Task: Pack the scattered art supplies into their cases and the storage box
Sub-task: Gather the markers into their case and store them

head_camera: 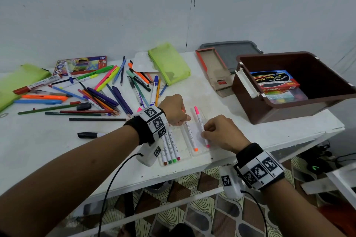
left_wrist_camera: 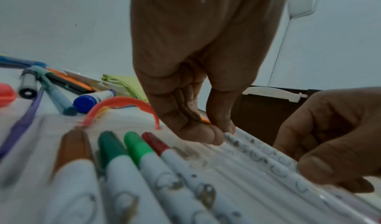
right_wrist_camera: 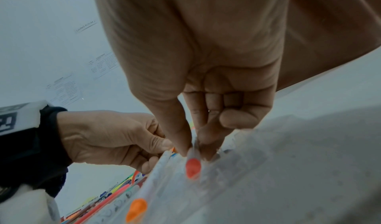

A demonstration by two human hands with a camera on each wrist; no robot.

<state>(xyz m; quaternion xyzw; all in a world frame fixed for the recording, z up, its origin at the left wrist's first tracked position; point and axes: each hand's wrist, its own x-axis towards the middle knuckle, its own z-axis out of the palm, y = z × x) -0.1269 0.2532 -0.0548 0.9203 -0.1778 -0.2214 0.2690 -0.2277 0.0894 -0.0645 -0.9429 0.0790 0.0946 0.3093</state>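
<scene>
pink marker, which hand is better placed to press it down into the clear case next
Right. The right hand already pinches the pink marker over the clear case. The left hand is busy pinching the orange marker beside it.

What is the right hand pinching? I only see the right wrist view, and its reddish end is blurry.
Observer: In the head view, the right hand pinches a pink-capped marker at a clear marker case.
Visitor: Anything packed yet?
Observer: The left wrist view shows four markers lying in the case, left of the orange marker that the left hand pinches.
Visitor: Where's the storage box?
Observer: The brown storage box stands open to the right, cartons inside.
</scene>
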